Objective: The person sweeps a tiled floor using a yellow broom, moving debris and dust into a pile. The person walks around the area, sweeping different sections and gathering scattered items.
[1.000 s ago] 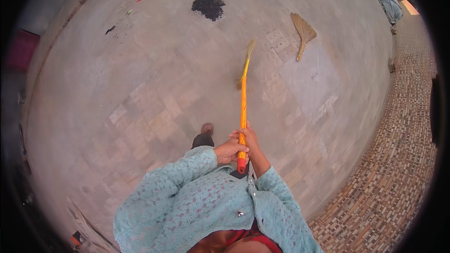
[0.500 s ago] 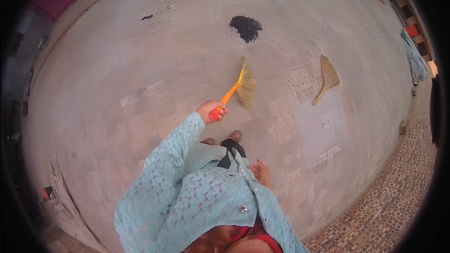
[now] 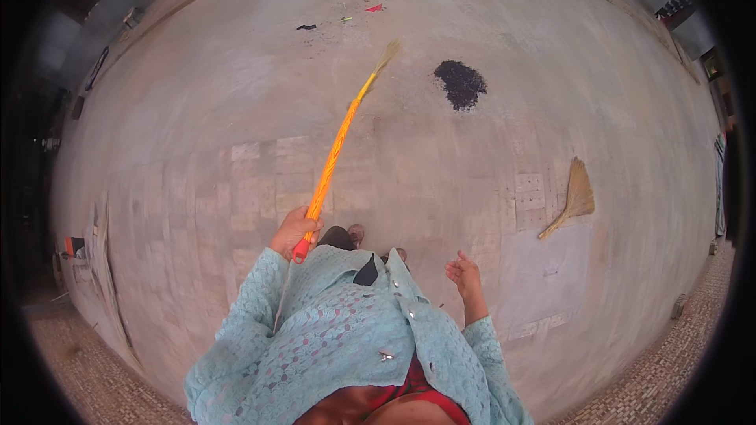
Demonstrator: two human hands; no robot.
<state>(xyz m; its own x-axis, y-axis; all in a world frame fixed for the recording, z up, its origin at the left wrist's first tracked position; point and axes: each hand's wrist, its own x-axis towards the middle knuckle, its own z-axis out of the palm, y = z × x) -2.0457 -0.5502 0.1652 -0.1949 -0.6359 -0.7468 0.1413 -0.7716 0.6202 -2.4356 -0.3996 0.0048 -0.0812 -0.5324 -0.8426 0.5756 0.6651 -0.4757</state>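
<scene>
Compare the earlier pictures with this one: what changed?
The right hand let go of the orange-handled broom and is now empty; the left hand alone grips it. The broom's head swung leftward, from right of the dark pile to left of it. The pile and the other broom stayed put.

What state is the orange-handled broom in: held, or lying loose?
Held: the left grip is closed around the orange-handled broom near its red end. The right grip is open, apart from it.
</scene>
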